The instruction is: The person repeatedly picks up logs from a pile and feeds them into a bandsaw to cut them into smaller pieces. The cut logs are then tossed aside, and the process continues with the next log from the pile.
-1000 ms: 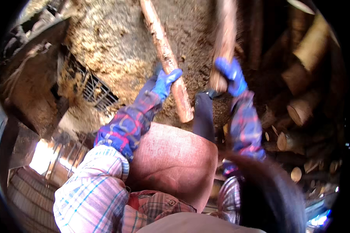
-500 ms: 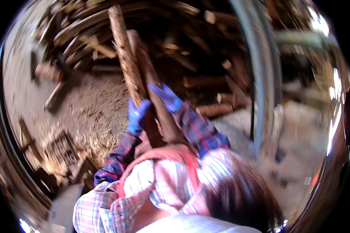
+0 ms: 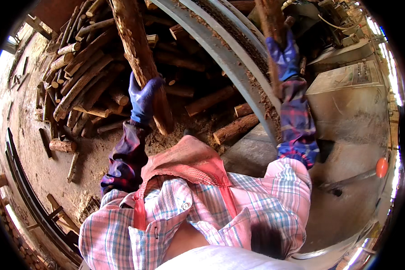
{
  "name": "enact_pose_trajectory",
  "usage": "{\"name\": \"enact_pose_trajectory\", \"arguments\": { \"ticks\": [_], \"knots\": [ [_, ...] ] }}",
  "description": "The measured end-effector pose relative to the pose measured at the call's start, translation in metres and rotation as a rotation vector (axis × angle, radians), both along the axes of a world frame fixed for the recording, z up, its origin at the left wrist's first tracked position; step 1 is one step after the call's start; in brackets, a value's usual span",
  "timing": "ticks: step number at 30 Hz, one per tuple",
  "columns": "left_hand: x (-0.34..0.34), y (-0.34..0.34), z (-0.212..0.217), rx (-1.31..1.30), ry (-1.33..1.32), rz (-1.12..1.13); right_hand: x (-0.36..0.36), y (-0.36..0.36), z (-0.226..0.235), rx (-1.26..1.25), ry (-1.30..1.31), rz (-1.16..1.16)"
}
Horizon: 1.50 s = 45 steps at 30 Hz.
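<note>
I have a log in each hand, both held out ahead of the body. The left log [image 3: 135,45], with rough, flaking bark, slants from the top edge down toward the chest, its near end hanging above the ground. My left hand [image 3: 144,99], in a blue-purple glove, wraps this log near that lower end, thumb and fingers on opposite sides. The right log [image 3: 268,20] stands farther out at the upper right, its far end cut off by the top edge. My right hand [image 3: 284,58], gloved alike, holds it from the right side, wood showing between thumb and fingers; how tightly, I cannot tell. Between the two logs curves a grey metal channel [image 3: 220,47], littered with bark crumbs along its length. Left of it I see a large woodpile [image 3: 85,83] with many cut ends showing, and a few loose logs [image 3: 236,128] near the foot of the channel. A short log [image 3: 63,145] lies on the dirt floor [image 3: 96,155] beside the pile. To my right sits a scuffed metal casing [image 3: 346,103], and below it a rod tipped with an orange-red knob [image 3: 382,167]. Closest in are the red apron [image 3: 189,155] and plaid shirt [image 3: 108,225].
</note>
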State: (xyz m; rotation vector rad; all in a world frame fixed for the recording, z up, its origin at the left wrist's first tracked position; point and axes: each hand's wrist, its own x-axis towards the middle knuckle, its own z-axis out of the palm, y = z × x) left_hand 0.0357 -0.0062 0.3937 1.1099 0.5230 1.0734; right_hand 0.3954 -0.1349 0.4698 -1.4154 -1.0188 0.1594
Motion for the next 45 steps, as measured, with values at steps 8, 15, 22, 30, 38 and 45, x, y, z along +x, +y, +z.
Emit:
{"name": "enact_pose_trajectory", "arguments": {
  "ticks": [8,15,22,30,38,45],
  "knots": [
    [0.059,-0.008,0.014,-0.008,-0.001,-0.014,0.122,-0.111,-0.123,-0.948,-1.027,-0.38],
    [0.066,-0.003,0.029,-0.063,0.034,0.089,0.065,-0.102,-0.104,-0.379,-1.086,-0.401],
    [0.152,0.029,0.068,0.081,-0.085,-0.206,-0.119,0.059,-0.026,-0.03,0.463,0.617],
    [0.085,0.084,0.052,0.17,0.117,0.049,0.042,0.191,-0.031,0.104,-0.099,0.223],
    [-0.08,0.074,-0.108,-0.251,0.676,0.19,0.14,0.172,-0.131,-1.192,-0.798,-0.165],
    [-0.255,-0.015,-0.239,-0.49,1.079,0.517,0.168,0.107,-0.147,-0.797,-0.703,0.058]
  ]
}}
